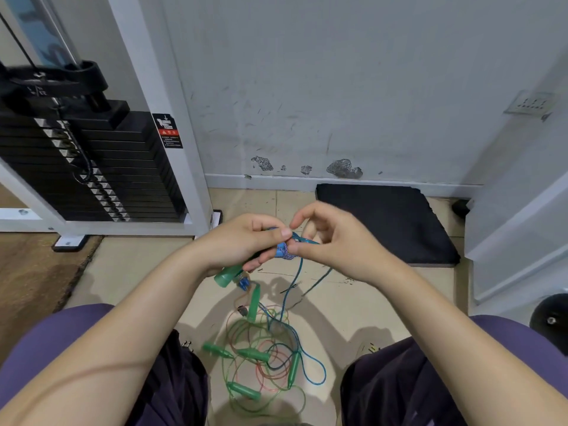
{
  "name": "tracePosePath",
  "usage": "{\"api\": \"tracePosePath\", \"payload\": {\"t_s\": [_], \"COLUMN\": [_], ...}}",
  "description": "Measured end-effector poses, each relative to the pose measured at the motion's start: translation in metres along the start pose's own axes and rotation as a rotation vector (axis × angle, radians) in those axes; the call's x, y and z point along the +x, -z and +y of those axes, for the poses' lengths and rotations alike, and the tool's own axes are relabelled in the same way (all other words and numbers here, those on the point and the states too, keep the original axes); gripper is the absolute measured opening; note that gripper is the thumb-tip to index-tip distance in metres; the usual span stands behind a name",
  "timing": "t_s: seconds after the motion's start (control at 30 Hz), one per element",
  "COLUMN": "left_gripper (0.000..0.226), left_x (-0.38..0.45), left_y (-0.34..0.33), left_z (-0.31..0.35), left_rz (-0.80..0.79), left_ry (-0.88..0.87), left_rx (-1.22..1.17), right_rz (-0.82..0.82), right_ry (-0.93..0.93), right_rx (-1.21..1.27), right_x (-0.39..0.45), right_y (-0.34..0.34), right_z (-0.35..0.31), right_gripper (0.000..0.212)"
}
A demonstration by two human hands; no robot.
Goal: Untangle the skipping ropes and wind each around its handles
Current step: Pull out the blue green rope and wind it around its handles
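Note:
My left hand (246, 241) grips a pair of rope handles (227, 276); a green handle end sticks out below my palm, and blue rope is wound around the upper part (284, 252). My right hand (335, 241) pinches the blue rope (299, 272) right beside the wound part, thumb and forefinger closed on it. The blue rope hangs down from there to the floor. Between my knees lies a tangle of green, red and blue ropes (270, 361) with several green handles (254, 302) in it.
A black weight stack (92, 167) in a white frame stands at the left. A black mat (384, 222) lies against the wall ahead. A white panel (516, 235) rises at the right, with a dark round weight (550, 321) below it. The floor is beige tile.

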State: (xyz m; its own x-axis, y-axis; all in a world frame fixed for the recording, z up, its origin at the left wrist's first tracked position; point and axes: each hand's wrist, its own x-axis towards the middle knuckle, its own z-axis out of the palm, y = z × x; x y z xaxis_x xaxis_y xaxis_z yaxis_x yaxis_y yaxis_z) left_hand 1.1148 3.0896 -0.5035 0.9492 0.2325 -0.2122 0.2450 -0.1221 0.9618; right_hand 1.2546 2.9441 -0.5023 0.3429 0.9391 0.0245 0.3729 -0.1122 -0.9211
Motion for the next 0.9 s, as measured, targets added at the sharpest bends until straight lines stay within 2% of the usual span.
{"api": "tracePosePath", "payload": {"t_s": [0.07, 0.13, 0.23, 0.3, 0.37, 0.43, 0.5, 0.57, 0.73, 0.8, 0.9], "left_gripper": [0.026, 0.028, 0.028, 0.027, 0.025, 0.024, 0.026, 0.029, 0.029, 0.027, 0.026], "left_x": [0.0, -0.002, -0.003, -0.001, 0.001, 0.003, 0.004, 0.003, -0.001, 0.0, 0.004], "left_y": [0.0, 0.006, 0.016, 0.015, 0.008, -0.001, -0.006, -0.006, 0.007, 0.007, 0.005], "left_z": [0.0, 0.001, 0.0, -0.002, -0.004, -0.004, -0.004, -0.002, 0.003, 0.0, -0.007], "left_rz": [-0.024, -0.015, 0.058, 0.091, 0.088, 0.058, 0.011, -0.01, 0.068, 0.063, 0.042], "left_ry": [-0.007, 0.003, 0.025, 0.015, 0.002, -0.006, -0.015, -0.019, -0.008, -0.004, -0.022], "left_rx": [0.023, 0.039, 0.051, 0.039, -0.001, -0.048, -0.077, -0.061, -0.026, -0.05, -0.124], "right_rz": [0.048, 0.198, 0.437, 0.418, 0.278, 0.116, 0.041, 0.109, 0.52, 0.522, 0.311], "right_ry": [0.009, 0.026, 0.0, -0.017, -0.01, 0.006, 0.031, 0.047, -0.006, -0.018, -0.016], "right_rx": [-0.127, -0.185, -0.042, 0.089, 0.149, 0.085, -0.059, -0.11, 0.029, 0.109, 0.164], "right_x": [0.002, 0.005, 0.007, 0.006, 0.004, 0.002, 0.002, 0.005, 0.008, 0.006, 0.004], "right_y": [-0.002, 0.003, 0.02, 0.026, 0.021, 0.009, -0.001, 0.0, 0.022, 0.025, 0.018], "right_z": [0.003, 0.006, 0.006, 0.003, 0.001, 0.002, 0.005, 0.005, 0.003, -0.001, -0.004], "right_gripper": [0.022, 0.019, 0.02, 0.021, 0.026, 0.03, 0.025, 0.02, 0.021, 0.019, 0.02]}}
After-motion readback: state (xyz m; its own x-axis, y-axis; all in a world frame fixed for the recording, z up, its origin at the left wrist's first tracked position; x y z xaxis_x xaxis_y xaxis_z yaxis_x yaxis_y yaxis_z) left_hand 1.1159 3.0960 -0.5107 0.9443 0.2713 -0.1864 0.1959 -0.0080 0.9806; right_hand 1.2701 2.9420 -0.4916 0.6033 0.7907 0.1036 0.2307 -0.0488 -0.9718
